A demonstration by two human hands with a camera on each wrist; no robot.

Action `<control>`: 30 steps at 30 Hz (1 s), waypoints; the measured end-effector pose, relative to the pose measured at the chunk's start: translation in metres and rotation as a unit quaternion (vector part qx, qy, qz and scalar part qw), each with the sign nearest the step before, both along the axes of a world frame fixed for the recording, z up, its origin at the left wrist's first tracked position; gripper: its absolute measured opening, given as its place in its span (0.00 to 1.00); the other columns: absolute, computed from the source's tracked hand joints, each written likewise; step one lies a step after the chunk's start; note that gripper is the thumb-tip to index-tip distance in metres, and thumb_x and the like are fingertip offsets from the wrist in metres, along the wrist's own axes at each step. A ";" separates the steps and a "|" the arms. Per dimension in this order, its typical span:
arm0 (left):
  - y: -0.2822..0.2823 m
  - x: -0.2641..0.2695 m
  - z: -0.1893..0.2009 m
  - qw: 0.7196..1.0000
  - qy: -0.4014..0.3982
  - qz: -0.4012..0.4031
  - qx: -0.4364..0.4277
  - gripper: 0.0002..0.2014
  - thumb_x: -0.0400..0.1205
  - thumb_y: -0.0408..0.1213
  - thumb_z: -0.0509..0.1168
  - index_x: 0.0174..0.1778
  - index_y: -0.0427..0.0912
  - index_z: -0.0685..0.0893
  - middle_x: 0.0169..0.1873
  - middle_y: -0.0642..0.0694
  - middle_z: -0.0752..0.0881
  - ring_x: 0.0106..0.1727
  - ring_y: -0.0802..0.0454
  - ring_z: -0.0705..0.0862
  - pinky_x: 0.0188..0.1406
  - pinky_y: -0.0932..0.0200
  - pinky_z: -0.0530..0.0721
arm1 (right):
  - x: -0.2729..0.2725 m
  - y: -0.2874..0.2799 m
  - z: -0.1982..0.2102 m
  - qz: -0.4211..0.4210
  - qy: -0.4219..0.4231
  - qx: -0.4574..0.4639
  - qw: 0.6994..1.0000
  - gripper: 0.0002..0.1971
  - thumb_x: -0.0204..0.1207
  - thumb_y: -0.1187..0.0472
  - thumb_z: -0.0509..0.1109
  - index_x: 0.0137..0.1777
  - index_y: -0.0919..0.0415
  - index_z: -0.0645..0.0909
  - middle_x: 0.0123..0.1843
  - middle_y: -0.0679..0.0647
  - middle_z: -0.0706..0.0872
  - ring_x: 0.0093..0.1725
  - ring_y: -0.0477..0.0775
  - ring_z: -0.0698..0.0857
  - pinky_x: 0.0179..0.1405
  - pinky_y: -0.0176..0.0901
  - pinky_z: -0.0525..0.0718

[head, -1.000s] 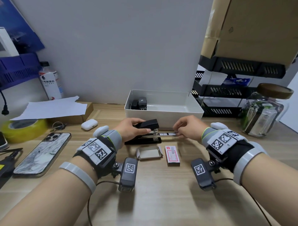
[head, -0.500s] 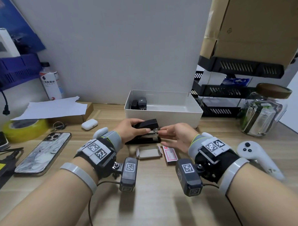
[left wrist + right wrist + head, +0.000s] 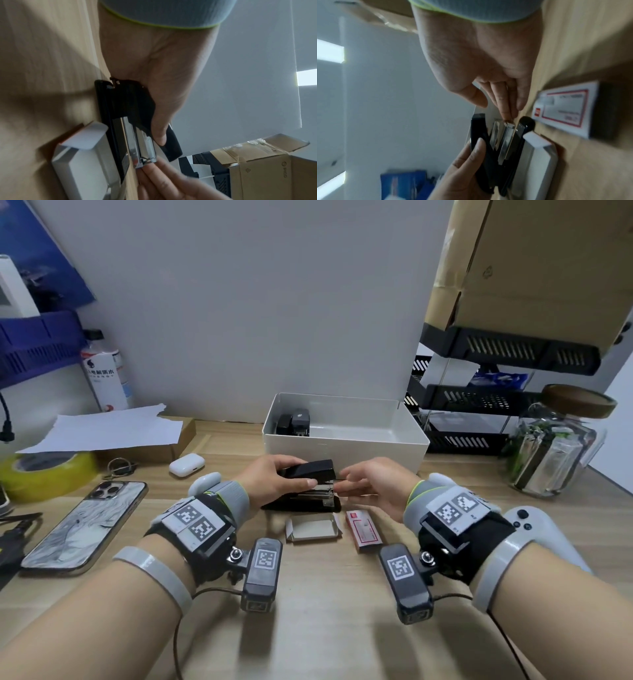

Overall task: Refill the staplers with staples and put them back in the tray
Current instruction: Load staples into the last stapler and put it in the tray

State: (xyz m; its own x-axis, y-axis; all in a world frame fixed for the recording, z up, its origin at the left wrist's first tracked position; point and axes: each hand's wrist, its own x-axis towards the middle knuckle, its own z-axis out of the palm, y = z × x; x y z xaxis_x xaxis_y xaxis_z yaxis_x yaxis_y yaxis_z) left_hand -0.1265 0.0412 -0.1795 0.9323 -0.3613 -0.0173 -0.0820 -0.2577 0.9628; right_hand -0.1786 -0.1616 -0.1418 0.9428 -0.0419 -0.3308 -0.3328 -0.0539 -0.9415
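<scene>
Head view looks down; both wrist views closely share the stapler (image 3: 310, 485).

The right hand (image 3: 368, 486) has pushed the staple rail into the stapler (image 3: 310, 486), fingertips (image 3: 508, 115) at its front.

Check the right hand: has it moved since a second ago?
Yes. The right hand has moved left toward the stapler; it was out by the white tray's right corner, and its fingers now touch the metal magazine's front end.
</scene>
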 end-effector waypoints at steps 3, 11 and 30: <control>0.002 -0.002 0.002 1.000 0.005 0.000 -0.011 0.15 0.71 0.37 0.82 0.53 0.47 0.92 0.46 0.42 0.93 0.48 0.43 0.90 0.63 0.45 0.85 | 0.012 0.011 0.008 0.090 -0.117 -0.225 0.963 0.19 0.77 0.67 0.67 0.68 0.61 0.81 0.56 0.56 0.88 0.54 0.53 0.87 0.59 0.48 0.84; 0.017 0.010 0.005 0.948 0.118 0.160 -0.250 0.05 0.80 0.42 0.72 0.43 0.45 0.85 0.39 0.47 0.87 0.43 0.52 0.84 0.45 0.56 0.80 | 0.022 0.043 0.024 0.241 -0.214 -0.582 0.747 0.13 0.74 0.49 0.74 0.54 0.56 0.86 0.48 0.53 0.88 0.52 0.59 0.85 0.48 0.44 0.81; 0.062 0.075 -0.024 0.782 0.279 0.228 -0.509 0.11 0.83 0.36 0.62 0.35 0.40 0.79 0.28 0.47 0.77 0.30 0.53 0.73 0.42 0.59 0.79 | 0.174 0.046 0.105 0.067 0.029 -0.541 0.838 0.06 0.76 0.59 0.69 0.40 0.62 0.79 0.27 0.56 0.87 0.28 0.55 0.84 0.41 0.44 0.86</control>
